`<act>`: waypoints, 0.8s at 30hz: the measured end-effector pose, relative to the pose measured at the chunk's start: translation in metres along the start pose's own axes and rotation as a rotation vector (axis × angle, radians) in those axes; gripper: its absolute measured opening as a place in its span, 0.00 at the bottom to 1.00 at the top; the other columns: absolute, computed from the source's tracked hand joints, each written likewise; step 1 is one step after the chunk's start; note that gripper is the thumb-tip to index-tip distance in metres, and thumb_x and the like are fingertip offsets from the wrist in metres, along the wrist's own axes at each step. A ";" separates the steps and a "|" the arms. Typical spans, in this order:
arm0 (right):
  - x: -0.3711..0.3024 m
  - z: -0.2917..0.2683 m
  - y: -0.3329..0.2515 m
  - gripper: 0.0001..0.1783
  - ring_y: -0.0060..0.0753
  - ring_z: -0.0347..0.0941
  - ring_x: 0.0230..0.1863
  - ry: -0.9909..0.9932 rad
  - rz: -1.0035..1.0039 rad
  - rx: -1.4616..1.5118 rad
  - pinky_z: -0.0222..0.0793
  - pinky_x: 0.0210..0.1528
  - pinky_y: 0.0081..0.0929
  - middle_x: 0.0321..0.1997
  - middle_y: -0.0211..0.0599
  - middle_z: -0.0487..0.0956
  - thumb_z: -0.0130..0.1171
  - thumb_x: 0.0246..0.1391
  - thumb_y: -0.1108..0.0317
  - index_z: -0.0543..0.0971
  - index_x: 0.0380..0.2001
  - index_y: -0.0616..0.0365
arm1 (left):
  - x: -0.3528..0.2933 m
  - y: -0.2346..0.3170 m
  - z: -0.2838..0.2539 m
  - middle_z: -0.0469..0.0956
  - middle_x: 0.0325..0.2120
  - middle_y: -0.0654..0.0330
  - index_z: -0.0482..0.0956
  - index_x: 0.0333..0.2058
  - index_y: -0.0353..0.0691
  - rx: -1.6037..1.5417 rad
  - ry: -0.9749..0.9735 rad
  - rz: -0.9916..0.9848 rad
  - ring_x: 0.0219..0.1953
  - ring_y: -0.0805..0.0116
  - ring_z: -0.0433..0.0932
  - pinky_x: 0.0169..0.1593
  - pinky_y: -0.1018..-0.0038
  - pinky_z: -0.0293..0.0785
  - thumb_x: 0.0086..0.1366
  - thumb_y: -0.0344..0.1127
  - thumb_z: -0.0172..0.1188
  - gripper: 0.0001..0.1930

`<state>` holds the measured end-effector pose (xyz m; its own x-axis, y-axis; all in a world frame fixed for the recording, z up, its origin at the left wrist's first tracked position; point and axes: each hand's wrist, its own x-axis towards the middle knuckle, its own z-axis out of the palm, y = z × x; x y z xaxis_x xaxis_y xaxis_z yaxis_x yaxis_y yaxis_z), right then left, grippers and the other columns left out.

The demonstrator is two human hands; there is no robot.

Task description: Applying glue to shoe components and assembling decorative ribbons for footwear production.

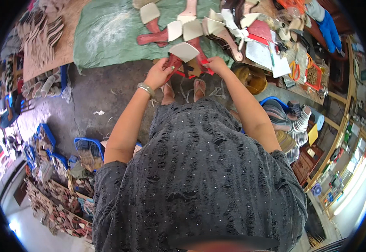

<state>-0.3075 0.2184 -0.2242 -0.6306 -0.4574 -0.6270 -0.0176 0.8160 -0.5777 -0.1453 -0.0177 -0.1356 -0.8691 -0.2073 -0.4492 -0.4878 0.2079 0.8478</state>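
Note:
My left hand is closed on a half-made sandal, which has a dark red sole and a broad white strap across its front. The sandal is held up at the near edge of the worktable. Level with it on the right, my right hand pinches a bright red flat piece. Part of that piece is hidden by the fingers. Beyond my hands, similar sandals with red soles and white straps lie on a green cloth.
Papers, an orange-handled tool and a red tray crowd the table's right. Under it stands a brown round container. Stacked soles are by my right side. Shoe parts lie on a board at the left. A blue basket sits behind left.

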 end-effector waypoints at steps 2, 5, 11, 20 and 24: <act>0.001 -0.001 0.006 0.13 0.30 0.76 0.26 0.011 0.002 0.057 0.70 0.32 0.29 0.26 0.39 0.81 0.67 0.45 0.65 0.84 0.33 0.60 | 0.007 -0.006 0.003 0.79 0.40 0.55 0.70 0.49 0.32 0.013 -0.003 0.018 0.41 0.69 0.77 0.47 0.72 0.71 0.62 0.32 0.57 0.18; 0.003 0.003 0.015 0.11 0.24 0.74 0.25 -0.031 0.063 0.346 0.69 0.32 0.25 0.27 0.33 0.82 0.66 0.46 0.69 0.84 0.35 0.62 | 0.010 -0.009 0.008 0.80 0.41 0.49 0.71 0.51 0.35 0.107 -0.027 0.017 0.43 0.56 0.79 0.47 0.68 0.71 0.61 0.36 0.58 0.20; -0.017 -0.005 0.029 0.15 0.40 0.77 0.28 0.072 -0.032 0.272 0.70 0.33 0.34 0.27 0.45 0.81 0.64 0.45 0.60 0.83 0.35 0.57 | 0.013 0.012 0.025 0.78 0.43 0.47 0.70 0.54 0.39 0.278 -0.045 0.100 0.46 0.51 0.78 0.49 0.65 0.71 0.62 0.39 0.56 0.22; -0.117 -0.033 0.060 0.13 0.38 0.77 0.28 0.240 -0.124 0.337 0.71 0.33 0.31 0.26 0.41 0.80 0.61 0.49 0.62 0.82 0.37 0.58 | 0.045 0.082 0.073 0.73 0.52 0.44 0.61 0.61 0.39 0.261 0.007 0.294 0.53 0.49 0.74 0.56 0.64 0.68 0.63 0.41 0.55 0.29; -0.156 -0.034 0.083 0.13 0.23 0.73 0.24 0.225 0.007 0.506 0.69 0.29 0.24 0.24 0.31 0.79 0.61 0.51 0.68 0.82 0.41 0.59 | 0.065 0.130 0.102 0.71 0.52 0.40 0.59 0.61 0.38 0.303 -0.003 0.391 0.53 0.45 0.73 0.55 0.61 0.68 0.63 0.42 0.55 0.30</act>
<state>-0.2374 0.3692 -0.1562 -0.7807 -0.3204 -0.5366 0.3272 0.5220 -0.7877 -0.2736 0.0938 -0.0833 -0.9918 -0.0555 -0.1152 -0.1268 0.5383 0.8331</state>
